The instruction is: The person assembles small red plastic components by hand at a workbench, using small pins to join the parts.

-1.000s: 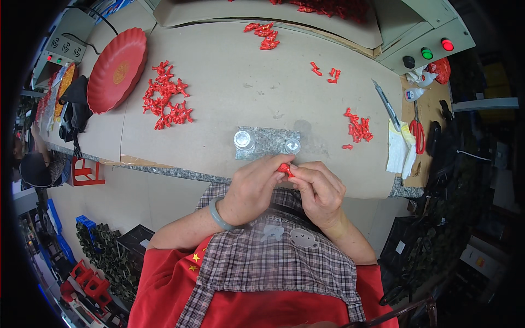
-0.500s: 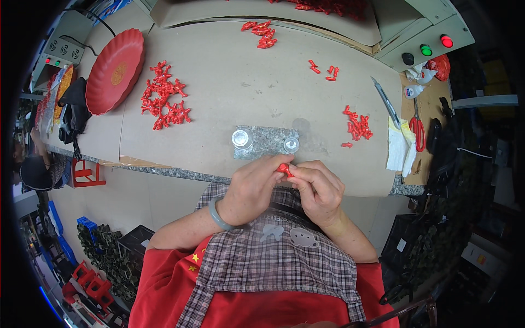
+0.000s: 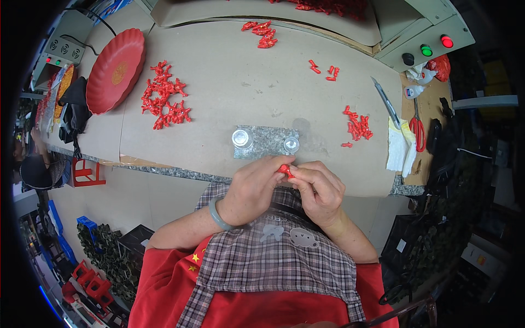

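Observation:
At the table's near edge, my left hand (image 3: 252, 183) and my right hand (image 3: 317, 188) come together, both closed on one small red figure piece (image 3: 284, 170). Fingertips cover much of it, so its full shape is hidden. Just beyond my hands lies a grey speckled stone slab (image 3: 269, 143). On the slab stand a clear round cup (image 3: 242, 139) at its left end and a smaller clear round dish (image 3: 291, 145) at its right. A heap of branching red figures (image 3: 164, 98) lies at the left, and small red parts (image 3: 358, 127) lie at the right.
More red parts (image 3: 264, 35) lie at the far side, with a few (image 3: 331, 72) farther right. A scalloped red plate (image 3: 112, 82) rests at the left. Tweezers (image 3: 386, 101), red-handled scissors (image 3: 418, 131), a small white bottle (image 3: 414, 91) and a cloth (image 3: 401, 147) lie at the right.

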Tool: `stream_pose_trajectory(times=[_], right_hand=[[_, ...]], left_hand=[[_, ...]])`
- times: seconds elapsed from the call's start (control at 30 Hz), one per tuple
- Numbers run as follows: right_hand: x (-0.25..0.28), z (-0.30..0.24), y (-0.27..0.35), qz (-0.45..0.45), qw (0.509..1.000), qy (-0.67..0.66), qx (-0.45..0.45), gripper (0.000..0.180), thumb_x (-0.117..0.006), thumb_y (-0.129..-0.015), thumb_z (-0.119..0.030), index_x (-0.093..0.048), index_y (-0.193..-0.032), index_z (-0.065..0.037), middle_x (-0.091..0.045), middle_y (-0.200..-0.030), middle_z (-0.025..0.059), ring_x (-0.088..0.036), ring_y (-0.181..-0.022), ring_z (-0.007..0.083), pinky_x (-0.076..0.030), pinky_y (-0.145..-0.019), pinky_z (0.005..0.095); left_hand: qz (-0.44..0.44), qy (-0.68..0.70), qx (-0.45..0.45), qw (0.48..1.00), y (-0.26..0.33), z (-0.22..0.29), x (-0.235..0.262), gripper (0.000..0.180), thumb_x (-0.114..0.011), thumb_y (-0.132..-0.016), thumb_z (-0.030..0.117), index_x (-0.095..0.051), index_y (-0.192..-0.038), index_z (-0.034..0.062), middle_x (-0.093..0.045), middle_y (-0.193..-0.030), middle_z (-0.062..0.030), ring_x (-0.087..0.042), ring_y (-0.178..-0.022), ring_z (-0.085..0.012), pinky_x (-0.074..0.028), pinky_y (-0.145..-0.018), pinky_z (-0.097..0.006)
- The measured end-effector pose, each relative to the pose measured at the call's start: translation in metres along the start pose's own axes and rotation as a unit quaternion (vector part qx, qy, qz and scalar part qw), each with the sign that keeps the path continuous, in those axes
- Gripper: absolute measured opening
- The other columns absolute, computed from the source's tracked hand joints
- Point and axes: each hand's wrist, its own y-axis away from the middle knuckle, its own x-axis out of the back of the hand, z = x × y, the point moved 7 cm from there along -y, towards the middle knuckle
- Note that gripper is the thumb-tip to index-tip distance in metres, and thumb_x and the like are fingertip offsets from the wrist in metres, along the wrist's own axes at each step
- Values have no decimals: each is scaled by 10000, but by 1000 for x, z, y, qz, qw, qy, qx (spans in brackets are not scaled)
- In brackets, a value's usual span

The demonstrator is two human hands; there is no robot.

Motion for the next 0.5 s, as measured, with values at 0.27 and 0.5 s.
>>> stream_pose_trajectory(times=[0.27, 0.5], right_hand=[[0, 1, -1, 2, 1000, -3, -6, 144, -741, -830, 8, -702, -968, 8, -704, -858, 122, -705, -719, 226, -563, -617, 297], [9, 16, -13, -38, 993, -73, -81, 135, -732, -836, 32, -718, -966, -1, -696, -839, 103, -687, -698, 162, -538, -578, 272]], left_hand=[[2, -5, -5, 1000, -2, 0, 1, 267, -602, -926, -41, -651, -1188, -21, -714, -975, -161, -725, -844, -251, -572, -732, -312], [-63, 53, 56, 995, -7, -8, 2, 340, -634, -931, -9, -629, -1271, -30, -724, -1041, -142, -730, -893, -194, -586, -778, -304]])
